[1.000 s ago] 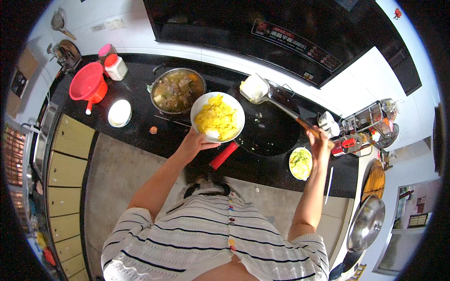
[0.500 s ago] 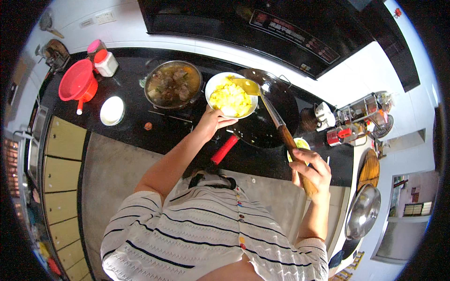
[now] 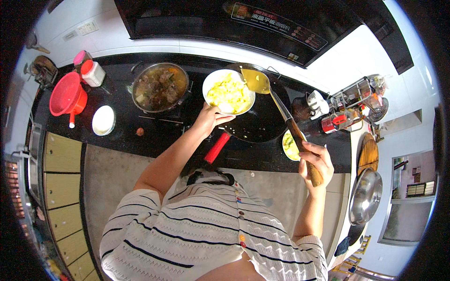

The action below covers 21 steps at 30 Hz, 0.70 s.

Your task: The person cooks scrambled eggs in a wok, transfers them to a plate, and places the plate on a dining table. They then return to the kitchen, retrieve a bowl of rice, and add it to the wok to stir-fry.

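Note:
My left hand [image 3: 209, 121] grips the near rim of a white bowl [image 3: 212, 106], tilted a little and held above the black wok [image 3: 262, 122]. Yellow scrambled egg [image 3: 229, 93] fills the bowl. In my right hand [image 3: 317, 164] is the wooden handle of a spatula [image 3: 286, 114]; its flat metal blade is at the bowl's right rim. Small bits of food lie in the wok, whose red handle [image 3: 217, 148] points toward me. Part of the wok is hidden under the bowl and blade.
Left of the wok stands a pot of stew [image 3: 160, 88]. Farther left are a white bowl [image 3: 103, 120], a red strainer [image 3: 68, 96] and a red-lidded jar [image 3: 93, 74]. A small bowl of pale green food [image 3: 290, 147] sits by my right hand. A seasoning rack [image 3: 358, 100] stands at right.
The spatula blade has moved from over the egg to the bowl's right edge, turning more face-on. My right hand has shifted slightly right. The whole view has shifted a little.

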Each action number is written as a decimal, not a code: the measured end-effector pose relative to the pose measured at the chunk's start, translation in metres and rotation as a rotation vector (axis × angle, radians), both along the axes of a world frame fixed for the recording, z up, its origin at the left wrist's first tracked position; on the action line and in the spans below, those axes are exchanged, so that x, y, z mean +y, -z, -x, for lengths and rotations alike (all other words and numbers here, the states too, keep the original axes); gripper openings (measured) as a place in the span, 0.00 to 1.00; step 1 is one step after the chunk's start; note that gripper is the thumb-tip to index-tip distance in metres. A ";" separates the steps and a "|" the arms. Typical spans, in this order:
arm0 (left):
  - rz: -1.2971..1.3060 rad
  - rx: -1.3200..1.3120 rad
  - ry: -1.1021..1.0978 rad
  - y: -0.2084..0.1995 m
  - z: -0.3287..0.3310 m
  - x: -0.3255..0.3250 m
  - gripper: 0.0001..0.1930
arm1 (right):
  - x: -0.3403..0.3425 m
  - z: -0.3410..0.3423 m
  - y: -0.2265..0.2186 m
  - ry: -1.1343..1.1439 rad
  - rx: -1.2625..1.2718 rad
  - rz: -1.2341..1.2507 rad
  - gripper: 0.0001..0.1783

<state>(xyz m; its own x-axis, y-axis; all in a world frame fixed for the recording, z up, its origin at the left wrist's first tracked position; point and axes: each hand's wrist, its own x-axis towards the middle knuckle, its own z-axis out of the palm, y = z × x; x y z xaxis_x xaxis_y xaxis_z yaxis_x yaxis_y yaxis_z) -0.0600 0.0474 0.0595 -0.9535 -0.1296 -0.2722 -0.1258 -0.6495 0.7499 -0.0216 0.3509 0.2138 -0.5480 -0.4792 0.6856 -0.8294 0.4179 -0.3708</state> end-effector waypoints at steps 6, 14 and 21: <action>0.004 -0.008 -0.014 0.006 -0.004 -0.002 0.28 | 0.034 0.029 0.042 0.171 -0.340 0.706 0.05; 0.149 0.023 0.043 0.017 -0.040 -0.004 0.25 | 0.056 0.081 0.156 0.372 -0.893 1.307 0.12; -0.056 -0.072 -0.118 0.006 -0.090 0.024 0.31 | 0.022 0.077 0.179 0.331 -1.053 1.261 0.15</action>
